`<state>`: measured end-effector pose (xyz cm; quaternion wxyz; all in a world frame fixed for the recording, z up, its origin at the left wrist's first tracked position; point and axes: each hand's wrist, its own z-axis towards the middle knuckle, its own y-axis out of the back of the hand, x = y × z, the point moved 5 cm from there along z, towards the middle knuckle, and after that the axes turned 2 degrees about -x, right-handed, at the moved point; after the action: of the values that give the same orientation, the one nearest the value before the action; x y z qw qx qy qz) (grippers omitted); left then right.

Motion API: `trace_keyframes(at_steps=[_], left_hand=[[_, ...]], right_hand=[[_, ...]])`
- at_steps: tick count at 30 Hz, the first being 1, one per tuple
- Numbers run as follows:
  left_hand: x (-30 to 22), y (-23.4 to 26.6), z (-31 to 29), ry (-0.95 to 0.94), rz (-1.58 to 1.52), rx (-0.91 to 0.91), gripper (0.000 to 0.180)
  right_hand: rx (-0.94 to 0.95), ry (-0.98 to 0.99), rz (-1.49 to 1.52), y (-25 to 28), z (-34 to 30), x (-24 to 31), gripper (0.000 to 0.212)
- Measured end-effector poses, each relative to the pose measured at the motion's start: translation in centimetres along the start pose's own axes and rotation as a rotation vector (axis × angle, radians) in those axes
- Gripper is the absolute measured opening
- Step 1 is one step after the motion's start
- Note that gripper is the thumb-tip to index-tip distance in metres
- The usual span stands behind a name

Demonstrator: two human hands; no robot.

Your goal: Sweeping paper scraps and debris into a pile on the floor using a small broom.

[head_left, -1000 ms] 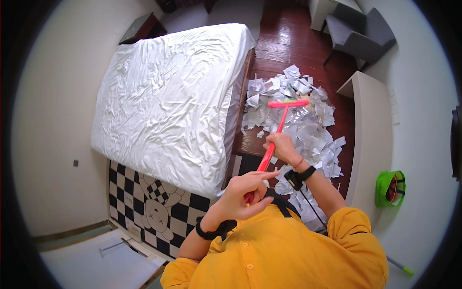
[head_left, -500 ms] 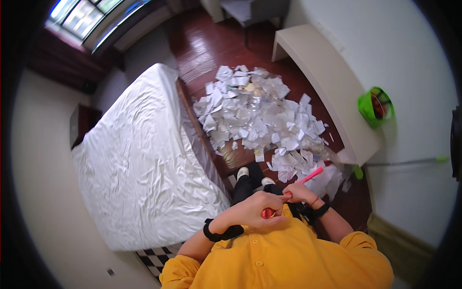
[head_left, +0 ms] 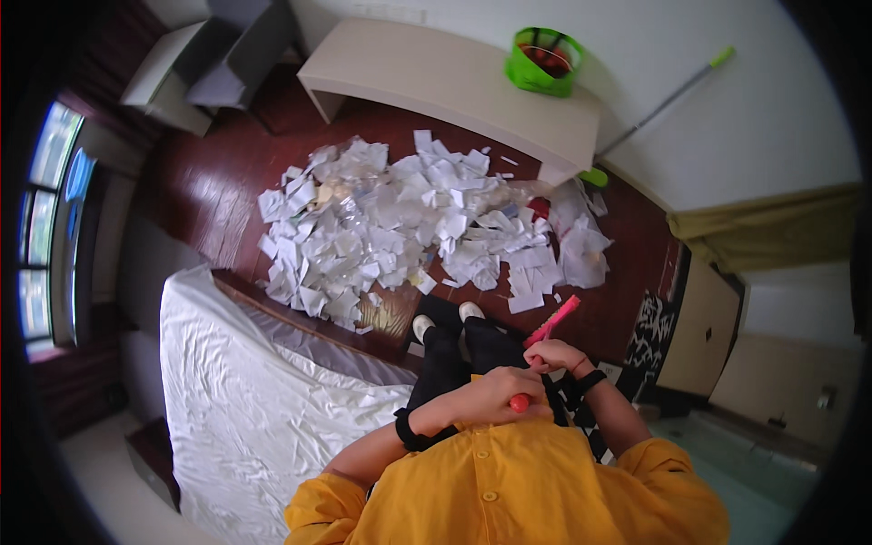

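Note:
Both my hands hold a long pink-red stick point(head_left: 556, 320), with a rounded red end near my body. Its far end looks broader and points forward and right; I cannot make out which tool it is. My left hand point(head_left: 497, 396) is closed round the stick close to the rounded end. Further along, my right hand point(head_left: 550, 355) grips it too. Beyond my feet, a large heap of torn white paper point(head_left: 381, 227) is spread over the dark red floor, with clear plastic bottles and wrapping mixed in. The stick's far end appears apart from the heap.
To the left lies a bed point(head_left: 263, 391) under a white sheet. A pale bench-like desk point(head_left: 436, 73) runs along the wall, bearing a green bucket point(head_left: 543, 64). A grey pole point(head_left: 663, 107) leans beside it. White plastic bags point(head_left: 581, 238) lie right of the heap; a grey chair point(head_left: 238, 68) stands far left.
My view has turned to the right, so the heap, bed and desk sit further left and a doorway shows at right. Both hands still hold the stick, which now points more steeply forward.

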<state>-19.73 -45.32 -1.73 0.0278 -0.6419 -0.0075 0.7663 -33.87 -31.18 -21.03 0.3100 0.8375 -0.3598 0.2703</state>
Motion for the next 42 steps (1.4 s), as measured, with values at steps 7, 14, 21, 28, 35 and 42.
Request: trace_keyframes(at_steps=[7, 14, 21, 28, 35, 42], left_hand=[[6.0, -2.3, 2.5, 0.083, -0.033, -0.071, 0.026], [13.5, -3.4, 4.0, 0.24, -0.017, -0.403, 0.016], [6.1, 2.8, 1.7, 0.376, 0.339, -0.644, 0.014], [-1.1, 2.0, 2.9, 0.301, 0.681, -0.576, 0.02], [-7.1, 1.0, 4.7, 0.158, 0.743, -0.475, 0.027], [-11.2, -0.2, 4.4, 0.157, 0.381, -0.217, 0.034]], right_hand=[[-0.736, 0.072, 0.018, -1.5, -3.4, -5.7, 0.02], [-1.063, -0.165, 0.093, -1.4, 2.1, -10.8, 0.034], [-1.036, 0.159, 0.403, 2.0, 11.2, -1.1, 0.031], [-0.997, 0.509, 0.457, 4.7, 15.3, 9.1, 0.037], [-0.904, 0.728, 0.301, 7.8, 10.8, 15.9, 0.032], [-0.858, 0.505, 0.07, 6.1, 2.4, 13.1, 0.032]])
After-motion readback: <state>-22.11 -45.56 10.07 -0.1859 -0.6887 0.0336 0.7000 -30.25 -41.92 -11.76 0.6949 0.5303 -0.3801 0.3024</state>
